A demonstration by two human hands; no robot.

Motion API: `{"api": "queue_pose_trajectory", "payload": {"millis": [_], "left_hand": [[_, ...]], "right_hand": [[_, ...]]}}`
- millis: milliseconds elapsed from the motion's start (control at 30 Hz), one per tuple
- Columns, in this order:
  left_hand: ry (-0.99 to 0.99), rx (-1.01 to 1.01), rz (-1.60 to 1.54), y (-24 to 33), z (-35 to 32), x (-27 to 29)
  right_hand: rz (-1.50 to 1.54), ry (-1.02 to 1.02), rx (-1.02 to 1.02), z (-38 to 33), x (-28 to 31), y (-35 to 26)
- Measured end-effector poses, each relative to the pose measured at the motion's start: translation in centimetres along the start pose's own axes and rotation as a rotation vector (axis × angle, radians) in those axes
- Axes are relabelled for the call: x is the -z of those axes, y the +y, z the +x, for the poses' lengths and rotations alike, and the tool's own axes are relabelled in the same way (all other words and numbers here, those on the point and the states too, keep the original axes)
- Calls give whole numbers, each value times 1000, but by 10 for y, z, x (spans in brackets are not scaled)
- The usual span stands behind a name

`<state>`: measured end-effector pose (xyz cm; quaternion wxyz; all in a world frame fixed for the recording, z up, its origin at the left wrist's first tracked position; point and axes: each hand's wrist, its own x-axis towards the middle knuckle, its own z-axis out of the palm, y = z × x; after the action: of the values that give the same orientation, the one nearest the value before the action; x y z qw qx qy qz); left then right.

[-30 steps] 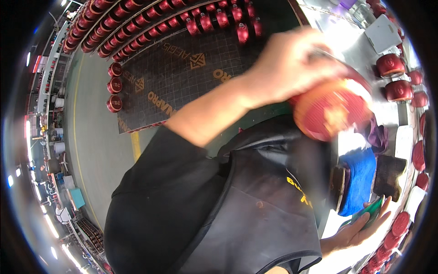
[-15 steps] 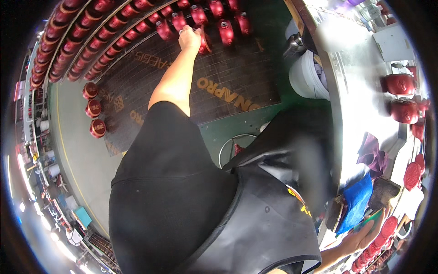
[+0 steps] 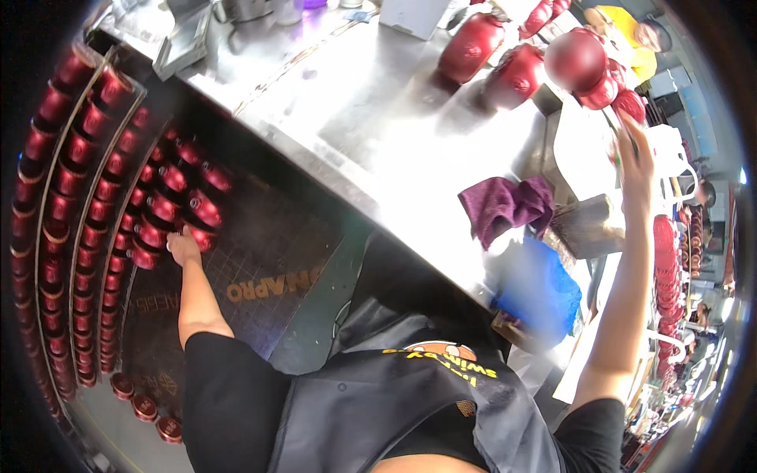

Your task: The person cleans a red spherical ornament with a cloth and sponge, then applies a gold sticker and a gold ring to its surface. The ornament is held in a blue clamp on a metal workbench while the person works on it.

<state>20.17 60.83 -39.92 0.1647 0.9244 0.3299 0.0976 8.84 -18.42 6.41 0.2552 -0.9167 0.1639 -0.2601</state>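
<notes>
Left hand [image 3: 184, 251]: grip narrow, holding a red jar [image 3: 206, 240] at 9 o'clock, over the dark board [image 3: 260, 243]; neck end toward 10 o'clock, long axis toward 4. Right hand [image 3: 638, 154], 2 o'clock: fingers extended; hold cannot be told.

Left of the counter [image 3: 347, 110] and lower than it, a group of jars [image 3: 163, 206] sits on a board [image 3: 252, 260], the left grip [image 3: 185, 249] at its near edge, with long jar rows [image 3: 59, 207] farther left and three more jars [image 3: 145, 407] by the board's near edge. On the counter, a box [image 3: 414, 16] is left of two jars [image 3: 473, 49] toward the far side; nearer, a towel [image 3: 544, 276] lies before a cloth [image 3: 505, 206], a block [image 3: 587, 225] just right of both, and the right grip [image 3: 637, 154] beyond it.
</notes>
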Motion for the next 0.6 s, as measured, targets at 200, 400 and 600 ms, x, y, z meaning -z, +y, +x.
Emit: {"api": "queue_pose_trajectory", "payload": {"millis": [200, 400, 600], "left_hand": [[239, -384, -364, 73, -51, 77], [125, -740, -825, 221, -162, 197], [-53, -1058, -921, 318, -237, 233]], "right_hand": [[-29, -357, 333, 139, -107, 12], [-131, -360, 305, 153, -118, 33], [-285, -34, 280, 204, -28, 144]]}}
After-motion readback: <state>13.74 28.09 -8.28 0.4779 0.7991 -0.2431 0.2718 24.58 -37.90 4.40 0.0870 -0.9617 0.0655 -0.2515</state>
